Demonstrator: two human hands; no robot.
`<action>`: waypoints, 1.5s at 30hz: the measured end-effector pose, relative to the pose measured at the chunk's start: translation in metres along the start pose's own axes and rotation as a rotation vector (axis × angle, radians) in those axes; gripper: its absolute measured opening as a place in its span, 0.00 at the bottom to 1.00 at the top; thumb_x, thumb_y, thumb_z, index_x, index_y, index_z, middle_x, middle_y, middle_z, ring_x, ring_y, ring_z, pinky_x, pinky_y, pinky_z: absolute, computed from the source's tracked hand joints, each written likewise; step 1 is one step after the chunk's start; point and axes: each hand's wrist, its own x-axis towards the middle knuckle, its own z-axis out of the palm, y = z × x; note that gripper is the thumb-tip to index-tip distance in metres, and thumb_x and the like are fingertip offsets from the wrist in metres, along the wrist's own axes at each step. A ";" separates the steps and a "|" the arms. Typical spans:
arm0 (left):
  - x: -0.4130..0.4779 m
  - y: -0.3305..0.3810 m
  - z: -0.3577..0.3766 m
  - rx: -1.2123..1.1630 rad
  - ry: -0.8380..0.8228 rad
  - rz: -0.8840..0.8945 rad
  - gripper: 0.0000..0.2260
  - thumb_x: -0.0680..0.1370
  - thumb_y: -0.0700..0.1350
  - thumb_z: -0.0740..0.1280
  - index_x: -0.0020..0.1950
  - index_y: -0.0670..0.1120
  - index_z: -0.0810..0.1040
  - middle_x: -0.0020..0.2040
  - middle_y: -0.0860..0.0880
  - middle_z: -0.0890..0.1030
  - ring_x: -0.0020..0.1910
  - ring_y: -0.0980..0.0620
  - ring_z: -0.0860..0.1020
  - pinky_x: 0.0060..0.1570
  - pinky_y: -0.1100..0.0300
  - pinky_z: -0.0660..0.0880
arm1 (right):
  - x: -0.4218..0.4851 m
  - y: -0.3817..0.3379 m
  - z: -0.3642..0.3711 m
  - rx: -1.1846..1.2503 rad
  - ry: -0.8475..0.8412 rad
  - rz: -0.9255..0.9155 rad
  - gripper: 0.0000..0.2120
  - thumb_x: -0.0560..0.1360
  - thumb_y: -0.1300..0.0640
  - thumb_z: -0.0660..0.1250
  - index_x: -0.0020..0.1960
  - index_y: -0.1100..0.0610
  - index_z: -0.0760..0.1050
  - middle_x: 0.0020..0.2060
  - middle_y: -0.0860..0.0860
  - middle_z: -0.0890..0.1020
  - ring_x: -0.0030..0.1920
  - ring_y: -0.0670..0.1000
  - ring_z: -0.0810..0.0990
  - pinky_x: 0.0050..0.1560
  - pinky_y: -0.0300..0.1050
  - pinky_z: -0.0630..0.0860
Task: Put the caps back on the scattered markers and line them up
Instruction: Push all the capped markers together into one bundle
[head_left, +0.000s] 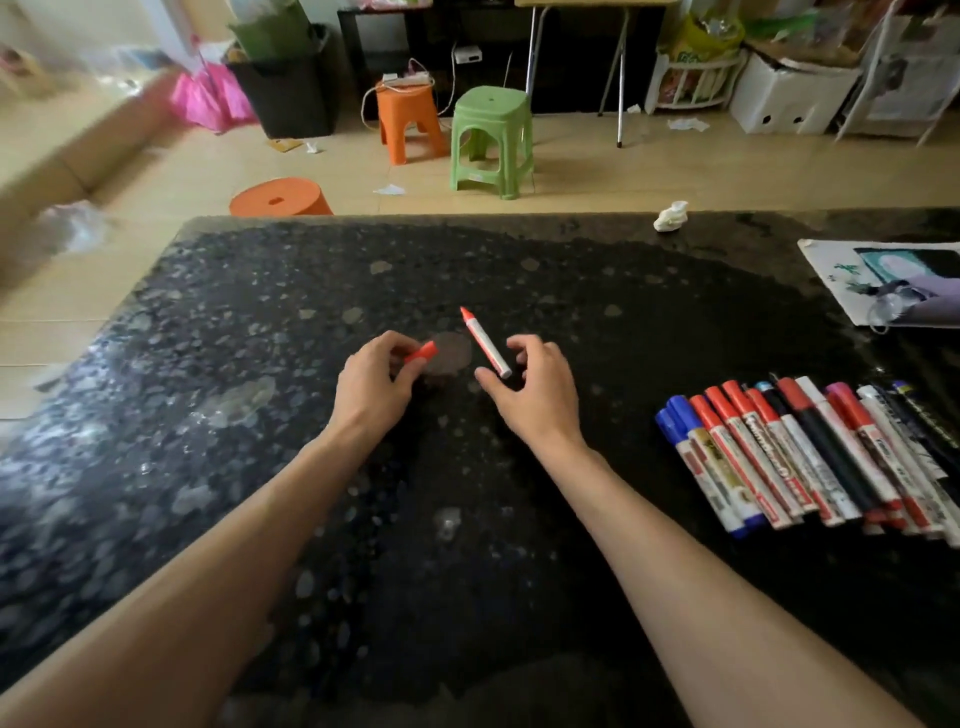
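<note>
An uncapped white marker with an orange-red tip lies at the middle of the black stone table, tip pointing away from me. My right hand curls its fingers and thumb round the marker's rear end. Just left of it, my left hand pinches the matching orange-red cap between thumb and fingers. The cap's open end faces the marker, and a short gap separates them. A row of capped markers in blue, red and black lies side by side at the right.
A crumpled white paper ball sits at the table's far edge. A printed sheet with a clear object on it lies at the far right. Beyond the table stand a green stool and orange stools.
</note>
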 end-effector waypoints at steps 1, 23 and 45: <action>-0.001 -0.002 -0.006 -0.035 0.013 -0.029 0.05 0.79 0.50 0.72 0.52 0.50 0.82 0.46 0.52 0.83 0.48 0.51 0.82 0.53 0.53 0.79 | 0.010 -0.006 0.008 -0.039 0.014 0.024 0.28 0.75 0.42 0.75 0.69 0.53 0.74 0.59 0.52 0.78 0.60 0.52 0.78 0.61 0.47 0.75; -0.115 0.078 -0.015 -0.372 -0.233 0.051 0.05 0.77 0.45 0.75 0.50 0.55 0.86 0.43 0.53 0.87 0.43 0.54 0.85 0.50 0.60 0.81 | -0.111 0.049 -0.148 0.212 -0.117 -0.012 0.09 0.81 0.59 0.70 0.56 0.45 0.80 0.47 0.38 0.83 0.51 0.39 0.82 0.51 0.36 0.77; -0.116 0.080 -0.022 -0.294 -0.396 0.093 0.07 0.76 0.42 0.76 0.52 0.52 0.85 0.43 0.53 0.87 0.40 0.45 0.84 0.46 0.59 0.81 | -0.124 0.034 -0.147 0.023 -0.065 -0.271 0.13 0.82 0.60 0.67 0.64 0.48 0.81 0.52 0.43 0.79 0.57 0.43 0.77 0.59 0.33 0.72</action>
